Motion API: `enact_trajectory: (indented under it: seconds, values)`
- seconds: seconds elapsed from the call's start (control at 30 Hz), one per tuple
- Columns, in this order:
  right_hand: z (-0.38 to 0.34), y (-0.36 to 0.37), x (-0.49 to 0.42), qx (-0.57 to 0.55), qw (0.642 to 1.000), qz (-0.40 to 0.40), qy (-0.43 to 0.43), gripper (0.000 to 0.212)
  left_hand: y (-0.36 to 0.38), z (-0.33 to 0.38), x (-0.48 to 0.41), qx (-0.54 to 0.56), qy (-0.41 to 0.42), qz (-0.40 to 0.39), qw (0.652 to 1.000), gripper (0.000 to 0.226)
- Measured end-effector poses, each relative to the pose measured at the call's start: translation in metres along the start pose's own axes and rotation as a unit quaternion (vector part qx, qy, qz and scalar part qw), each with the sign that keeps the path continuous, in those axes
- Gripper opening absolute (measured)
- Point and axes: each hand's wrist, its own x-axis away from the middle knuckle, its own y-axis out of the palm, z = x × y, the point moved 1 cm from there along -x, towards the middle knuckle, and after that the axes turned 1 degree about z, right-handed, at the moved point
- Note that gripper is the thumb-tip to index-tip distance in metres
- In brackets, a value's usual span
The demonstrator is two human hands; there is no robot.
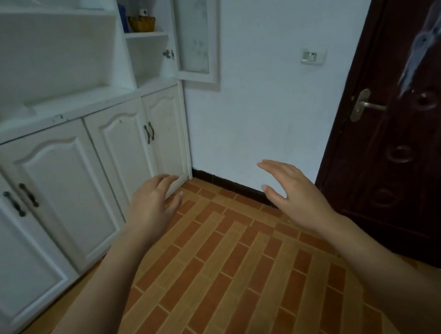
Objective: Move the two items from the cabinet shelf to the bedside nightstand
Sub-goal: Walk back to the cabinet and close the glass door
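A yellow woven basket [142, 23] sits on a shelf [146, 34] of the white cabinet, top centre, behind an open glass door [194, 32]. A small white object with a dark spot [144, 11] stands just behind the basket, and a blue item [122, 17] is at its left. My left hand [153, 202] and my right hand [289, 189] are stretched out in front of me over the floor, fingers relaxed, holding nothing. Both hands are well below the shelf. No nightstand is in view.
White lower cabinet doors with dark handles [149, 132] run along the left. A dark brown door [406, 123] with a metal handle stands at the right. A light switch [312, 56] is on the white wall. The floor [226, 276] is brick-pattern tile.
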Motion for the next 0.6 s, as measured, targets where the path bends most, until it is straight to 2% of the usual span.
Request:
enact_trajectory:
  seconds: [0.3,0.6]
  values:
    - [0.039,0.051,-0.156,-0.014,1.000,0.013,0.017,0.044,0.040,-0.070,-0.155,0.009,0.011,0.003,1.000,0.039]
    - [0.084,0.096,-0.269,-0.031,0.998,0.026,0.041,0.042,0.080,-0.117,-0.276,0.029,0.007,0.016,0.999,0.037]
